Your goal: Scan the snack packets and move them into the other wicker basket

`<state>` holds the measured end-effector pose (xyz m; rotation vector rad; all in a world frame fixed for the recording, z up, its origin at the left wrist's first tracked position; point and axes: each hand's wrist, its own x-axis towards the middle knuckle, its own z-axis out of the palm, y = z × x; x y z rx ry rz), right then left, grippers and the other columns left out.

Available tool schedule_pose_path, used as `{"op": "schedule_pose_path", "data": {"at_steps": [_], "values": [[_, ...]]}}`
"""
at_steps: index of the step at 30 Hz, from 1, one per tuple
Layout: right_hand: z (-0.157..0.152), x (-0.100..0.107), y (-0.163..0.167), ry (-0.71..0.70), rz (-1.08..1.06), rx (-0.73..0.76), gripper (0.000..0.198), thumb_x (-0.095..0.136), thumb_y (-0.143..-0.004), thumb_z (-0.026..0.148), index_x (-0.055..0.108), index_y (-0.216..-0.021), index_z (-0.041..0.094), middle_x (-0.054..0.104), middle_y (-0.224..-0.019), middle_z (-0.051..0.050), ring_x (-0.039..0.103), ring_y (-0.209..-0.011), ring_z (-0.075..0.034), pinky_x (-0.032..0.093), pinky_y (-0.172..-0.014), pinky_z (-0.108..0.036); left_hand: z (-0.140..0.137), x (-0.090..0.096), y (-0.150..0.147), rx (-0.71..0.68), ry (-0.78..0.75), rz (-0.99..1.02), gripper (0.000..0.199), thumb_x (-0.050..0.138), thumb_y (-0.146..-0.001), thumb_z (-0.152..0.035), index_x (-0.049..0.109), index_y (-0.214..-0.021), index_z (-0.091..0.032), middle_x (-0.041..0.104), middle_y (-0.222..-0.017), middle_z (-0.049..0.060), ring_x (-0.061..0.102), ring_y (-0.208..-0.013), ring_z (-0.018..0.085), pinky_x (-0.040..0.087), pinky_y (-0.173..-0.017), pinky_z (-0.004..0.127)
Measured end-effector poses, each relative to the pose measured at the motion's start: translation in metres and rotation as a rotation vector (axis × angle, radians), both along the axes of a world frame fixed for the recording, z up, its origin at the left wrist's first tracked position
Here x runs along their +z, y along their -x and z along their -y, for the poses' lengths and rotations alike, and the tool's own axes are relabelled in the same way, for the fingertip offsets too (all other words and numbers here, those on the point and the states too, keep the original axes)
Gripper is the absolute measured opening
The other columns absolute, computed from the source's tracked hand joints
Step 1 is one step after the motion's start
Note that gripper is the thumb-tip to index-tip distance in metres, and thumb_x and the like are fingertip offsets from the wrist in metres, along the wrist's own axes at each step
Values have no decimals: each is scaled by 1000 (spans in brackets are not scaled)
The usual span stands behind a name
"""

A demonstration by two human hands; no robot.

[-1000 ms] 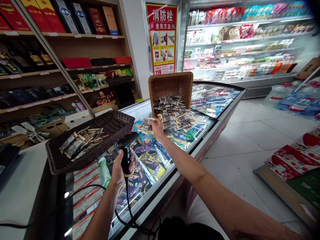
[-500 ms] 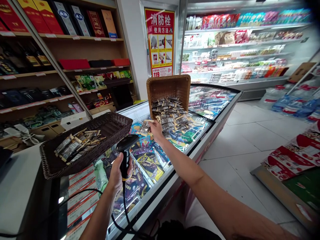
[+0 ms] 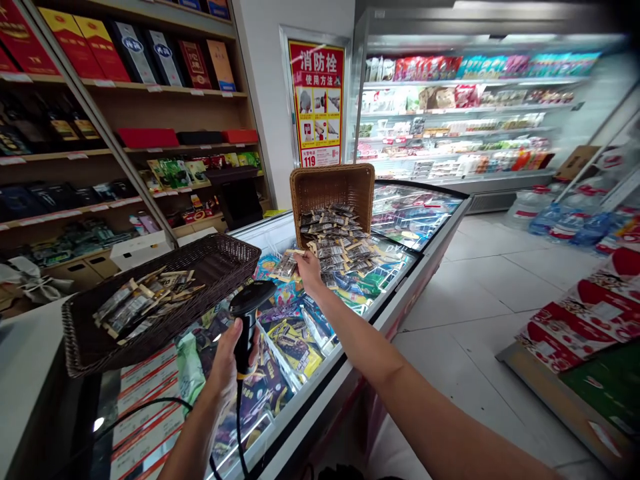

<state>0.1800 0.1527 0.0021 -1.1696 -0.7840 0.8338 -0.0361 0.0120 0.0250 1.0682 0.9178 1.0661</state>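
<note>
My left hand [image 3: 234,357] is wrapped round the grip of a black barcode scanner [image 3: 249,300], whose cable hangs down past my forearm. In my right hand [image 3: 307,270], pinched between thumb and fingers, is a small snack packet [image 3: 285,264] with tan edges and a clear middle. Just beyond that hand, a light brown wicker basket [image 3: 333,175] lies tipped on its side, with similar packets [image 3: 345,250] spilling from its mouth onto the freezer glass. On the left, a dark brown wicker basket [image 3: 220,257] holds several more packets [image 3: 143,300].
Both baskets rest on a glass-topped chest freezer [image 3: 300,433] full of bagged goods. Shelves with boxes [image 3: 193,65] stand at the left, a lit refrigerated display [image 3: 460,120] at the back. Water jugs [image 3: 570,223] and stacked red cartons [image 3: 560,333] stand on the right-hand floor.
The view has tilted up slightly, so things sit lower in the picture. Both hands keep their holds; the packet and scanner have barely moved relative to the baskets.
</note>
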Motion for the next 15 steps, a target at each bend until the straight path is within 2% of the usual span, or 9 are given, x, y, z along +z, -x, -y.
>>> {"op": "schedule_pose_path", "data": {"at_steps": [4,8,12,15], "values": [[-4,4,2,37,-80,-48,26,66,-86,47,53,-81,24,45,-56,8,47,-49,-12,39,-46,-22,-2,-4,-1,10,-7,-8,58,73,-76,-72,65,-96,-19,49,-57,-6,38,-39,8,32,-39,21],[2,14,-14,-19,-93,-75,21,61,-91,45,53,-92,25,56,-66,4,58,-55,-15,47,-52,-26,-3,-6,-2,36,-32,-18,56,73,-77,-71,66,-95,-19,46,-54,-6,37,-38,8,30,-38,21],[11,27,-47,-69,26,-313,29,52,-98,42,49,-120,22,68,-92,-6,68,-72,-21,55,-66,-33,-2,-4,-3,37,-29,-4,57,73,-78,-70,65,-105,-20,51,-59,-5,37,-39,8,31,-39,22],[11,30,-70,33,216,-489,38,50,-98,36,46,-130,16,67,-111,-18,69,-97,-29,54,-86,-40,-2,-5,-3,32,-29,-7,58,74,-77,-70,66,-105,-20,50,-58,-5,36,-40,8,31,-39,21]]}}
